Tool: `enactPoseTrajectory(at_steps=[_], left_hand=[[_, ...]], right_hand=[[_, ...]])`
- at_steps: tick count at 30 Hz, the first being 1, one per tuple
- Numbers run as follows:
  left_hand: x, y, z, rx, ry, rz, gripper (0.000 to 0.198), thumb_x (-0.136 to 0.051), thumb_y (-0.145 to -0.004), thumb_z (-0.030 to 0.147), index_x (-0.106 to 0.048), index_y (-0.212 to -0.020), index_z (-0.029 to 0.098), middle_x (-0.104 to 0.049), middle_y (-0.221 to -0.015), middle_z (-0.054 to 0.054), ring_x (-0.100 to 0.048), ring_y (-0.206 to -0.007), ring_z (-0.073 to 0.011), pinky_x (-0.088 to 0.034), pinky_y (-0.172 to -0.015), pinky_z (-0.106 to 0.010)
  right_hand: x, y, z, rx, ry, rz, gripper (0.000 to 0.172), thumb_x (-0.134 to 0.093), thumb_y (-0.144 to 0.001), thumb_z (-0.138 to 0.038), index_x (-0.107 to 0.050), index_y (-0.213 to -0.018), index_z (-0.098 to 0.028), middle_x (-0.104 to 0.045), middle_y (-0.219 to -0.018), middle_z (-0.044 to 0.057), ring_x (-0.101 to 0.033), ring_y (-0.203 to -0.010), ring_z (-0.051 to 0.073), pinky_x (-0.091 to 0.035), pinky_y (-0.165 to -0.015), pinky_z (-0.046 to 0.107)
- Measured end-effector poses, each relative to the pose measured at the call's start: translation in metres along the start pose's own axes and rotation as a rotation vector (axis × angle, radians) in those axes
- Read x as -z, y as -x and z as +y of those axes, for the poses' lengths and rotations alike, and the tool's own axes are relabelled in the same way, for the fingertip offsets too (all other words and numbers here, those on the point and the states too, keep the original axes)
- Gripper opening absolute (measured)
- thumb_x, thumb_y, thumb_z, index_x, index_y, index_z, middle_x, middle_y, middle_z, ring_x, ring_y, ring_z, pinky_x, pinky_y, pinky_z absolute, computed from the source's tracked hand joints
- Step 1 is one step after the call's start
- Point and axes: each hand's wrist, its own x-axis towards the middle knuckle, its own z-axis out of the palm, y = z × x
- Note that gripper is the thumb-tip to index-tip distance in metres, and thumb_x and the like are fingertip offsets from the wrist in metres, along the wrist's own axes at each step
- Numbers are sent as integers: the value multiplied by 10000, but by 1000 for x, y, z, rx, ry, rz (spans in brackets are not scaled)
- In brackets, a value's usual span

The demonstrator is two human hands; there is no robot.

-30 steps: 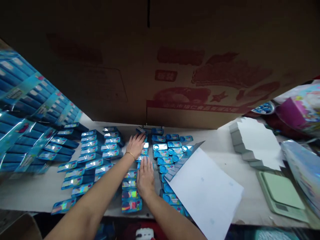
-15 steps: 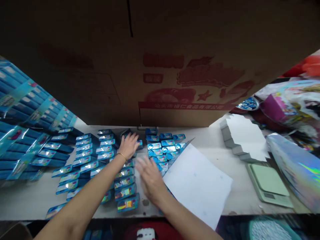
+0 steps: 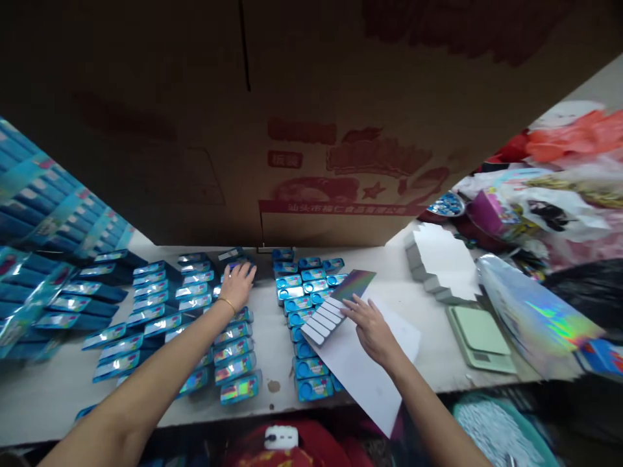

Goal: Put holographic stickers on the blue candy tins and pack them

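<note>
Left hand (image 3: 238, 283) laid open and flat on far blue packs (image 3: 232, 258), nothing gripped, right hand (image 3: 372, 326) spread flat on white sheet (image 3: 360, 379), fingertips (image 3: 346, 306) touching fanned cards (image 3: 325, 319), another pack row (image 3: 302, 350) lying between the hands on the surface (image 3: 271, 340)

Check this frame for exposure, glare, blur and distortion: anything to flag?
Head view: the cardboard box overhead is underexposed, nearly black at top; the holographic bag at right throws rainbow glare; the table looks bowed by the wide lens; the right hand is slightly soft, the left hand sharper.
</note>
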Motion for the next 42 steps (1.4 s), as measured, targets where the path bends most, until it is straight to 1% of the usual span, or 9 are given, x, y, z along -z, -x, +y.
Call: enactPoseTrajectory(at_steps=[4,9,12,16,20,23,28,36,42], left_hand=[[-8,17,68,-117,131,-72,400,-350,-836,368,-465,-1175,189,-550,-1093,-76,-501,-963,-176,-381,-850,-291],[-9,37,138,31,360,-165,437,-387,-801,446,-519,-1123,181,-590,-1019,-88,-506,-958,-214,-389,-813,-327],[-6,30,165,135,520,-155,441,-485,-732,454,-557,-1069,179,-588,-1026,-94,-491,-969,-250,-376,-806,-359],[-15,11,202,204,966,-447,255,-532,-677,307,-634,-824,125,-634,-735,-44,-566,-694,-191,-423,-627,-281],[-22,5,234,222,1108,-411,202,-500,-656,187,-627,-804,137,-634,-753,-7,-561,-706,-153,-421,-624,-229],[-18,6,248,215,1215,-371,206,-510,-661,196,-631,-820,147,-630,-768,-6,-554,-706,-146,-421,-644,-225],[-11,9,254,254,1264,-368,291,-538,-670,246,-630,-930,150,-642,-874,-25,-563,-793,-167,-428,-705,-247],[-16,10,263,326,1328,-426,305,-546,-658,239,-633,-935,144,-651,-845,-23,-574,-744,-157,-430,-686,-247],[-23,1,261,303,1144,-402,278,-490,-670,180,-628,-909,146,-655,-790,-14,-586,-701,-150,-450,-642,-244]], right_hand=[[-16,20,9,6,116,6,431,-379,-780,-54,-507,-1157,-220,-486,-1235,47,-368,-1177,225,-298,-948,424],[-33,23,8,128,213,151,380,-405,-817,-94,-494,-1171,-200,-529,-1174,87,-464,-1036,211,-361,-867,378],[-26,32,15,169,196,247,389,-376,-821,-76,-481,-1185,-169,-538,-1156,98,-471,-998,217,-376,-829,378],[-6,49,39,312,90,169,422,-375,-803,-74,-462,-1204,-173,-522,-1171,92,-457,-1012,213,-385,-819,366],[20,45,73,333,-87,61,440,-379,-786,-110,-454,-1208,-213,-499,-1182,77,-432,-1054,200,-380,-848,370],[29,23,95,263,-116,91,393,-397,-825,-191,-450,-1213,-216,-482,-1204,79,-406,-1089,218,-363,-872,390],[11,-4,116,388,-167,92,305,-408,-854,-225,-527,-1134,-217,-576,-1088,66,-469,-1021,187,-398,-845,344],[-14,19,131,482,-59,230,337,-400,-842,-118,-506,-1156,-176,-499,-1219,83,-451,-1085,178,-415,-858,335],[1,32,116,322,-86,228,241,-401,-842,-145,-608,-962,-179,-577,-1114,84,-539,-960,168,-440,-814,321]])
